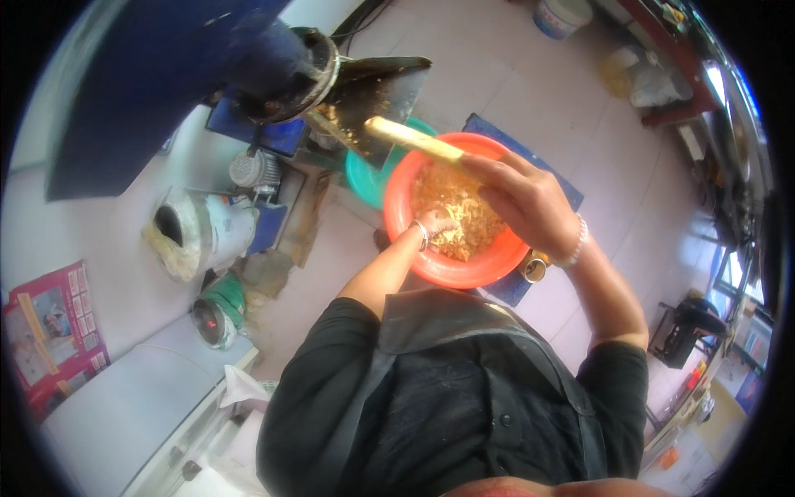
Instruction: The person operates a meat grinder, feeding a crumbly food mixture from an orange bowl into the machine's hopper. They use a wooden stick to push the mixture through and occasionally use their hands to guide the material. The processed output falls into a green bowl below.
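A large orange-red plastic basin (401,184) in front of me holds a crumbly yellow-brown mixture (479,217). Into it, at the near left side, reaches my left hand (436,224), its fingers closed in among pale crumbs and partly hidden by them. Above the basin's right side, my right hand (534,203) is closed round the end of a thick wooden stick (414,139). The stick slants up and left, its far tip beside the dark metal chute (381,99) of a blue machine (178,91). Bits of the crumbly stuff cling to the chute.
Beneath the orange basin, a green basin (361,178) shows at the far left. A blue board (571,192) lies under them, with an open can (535,268) near its edge. To the left stand an electric motor (255,171) and a white bucket (224,228). Another bucket (563,16) is at the back.
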Action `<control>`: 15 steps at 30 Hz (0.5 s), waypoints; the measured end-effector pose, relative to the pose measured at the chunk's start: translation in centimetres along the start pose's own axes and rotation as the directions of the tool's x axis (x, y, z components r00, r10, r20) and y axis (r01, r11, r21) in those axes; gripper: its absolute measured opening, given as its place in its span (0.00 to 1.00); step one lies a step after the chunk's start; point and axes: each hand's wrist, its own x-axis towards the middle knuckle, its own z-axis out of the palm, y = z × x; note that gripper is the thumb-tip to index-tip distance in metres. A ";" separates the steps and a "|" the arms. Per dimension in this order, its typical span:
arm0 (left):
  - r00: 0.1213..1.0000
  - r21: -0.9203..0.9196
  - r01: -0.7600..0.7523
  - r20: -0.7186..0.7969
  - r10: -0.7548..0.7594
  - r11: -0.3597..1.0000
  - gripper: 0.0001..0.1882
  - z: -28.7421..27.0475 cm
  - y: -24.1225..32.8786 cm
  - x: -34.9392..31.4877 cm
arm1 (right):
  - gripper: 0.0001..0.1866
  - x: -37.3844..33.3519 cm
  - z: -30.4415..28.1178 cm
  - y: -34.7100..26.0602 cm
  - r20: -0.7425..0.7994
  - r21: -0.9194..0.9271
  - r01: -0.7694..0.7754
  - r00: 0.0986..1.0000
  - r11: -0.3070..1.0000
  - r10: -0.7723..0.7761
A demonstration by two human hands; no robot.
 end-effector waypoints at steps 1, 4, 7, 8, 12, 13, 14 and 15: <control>1.000 -0.005 0.008 0.011 -0.008 1.000 0.21 0.0 1.0 -0.6 | 0.25 1.3 0.3 -0.5 0.045 -0.095 0.008 0.999 0.995 -0.004; 0.999 -0.007 0.014 0.040 -0.013 1.000 0.21 0.3 3.0 -2.0 | 0.24 4.8 1.7 -1.7 0.152 -0.339 0.054 0.988 0.939 -0.002; 0.997 -0.009 0.021 0.074 -0.020 1.000 0.21 0.6 4.2 -3.5 | 0.25 7.0 3.4 -2.1 0.183 -0.476 0.116 0.983 0.872 -0.031; 0.996 -0.014 0.023 0.090 -0.022 1.000 0.21 0.9 4.6 -4.0 | 0.26 7.6 3.8 -2.1 0.184 -0.495 0.118 0.982 0.861 -0.029; 0.981 -0.055 0.014 0.193 -0.004 0.998 0.24 1.8 6.0 -6.3 | 0.24 8.7 4.1 -1.6 0.153 -0.501 0.103 0.988 0.859 -0.029; 0.974 -0.076 0.011 0.227 0.007 0.997 0.27 1.8 6.4 -6.8 | 0.23 8.6 3.6 -1.7 0.144 -0.480 0.068 0.990 0.875 0.003; 0.965 -0.097 0.008 0.263 0.018 0.995 0.31 2.0 6.6 -7.2 | 0.22 8.4 2.7 -1.9 0.136 -0.459 0.032 0.990 0.888 0.034; 0.956 -0.124 0.006 0.291 0.031 0.992 0.34 2.3 7.0 -7.9 | 0.21 8.1 1.8 -2.0 0.135 -0.434 0.004 0.989 0.901 0.061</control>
